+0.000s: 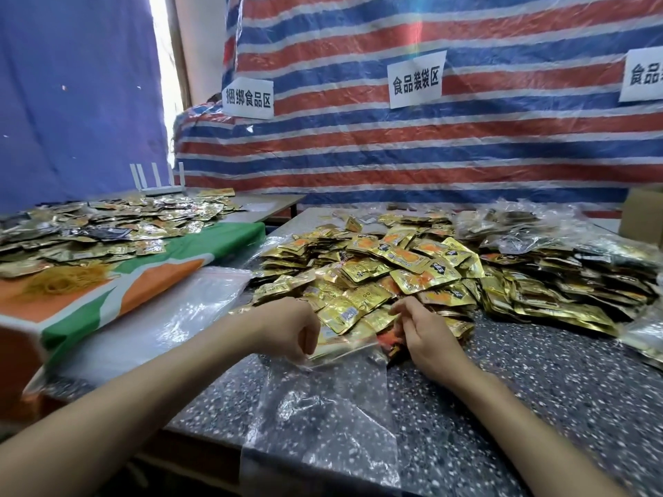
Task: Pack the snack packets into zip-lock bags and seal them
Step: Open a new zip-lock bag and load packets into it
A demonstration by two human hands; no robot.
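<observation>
A clear zip-lock bag (323, 417) lies on the speckled table (520, 389) with its mouth toward a big heap of gold snack packets (387, 270). My left hand (287, 331) pinches the left side of the bag's mouth. My right hand (423, 335) grips the mouth's right side, where an orange and black packet (389, 344) sits at the opening. A few gold packets (341, 338) lie just inside the mouth.
Filled clear bags (520, 224) are piled at the back right, beside a cardboard box (642, 213). A stack of unused zip-lock bags (161, 317) lies to the left. A second table with an orange and green cloth (161, 267) holds more packets (107, 224) and rubber bands (61, 281).
</observation>
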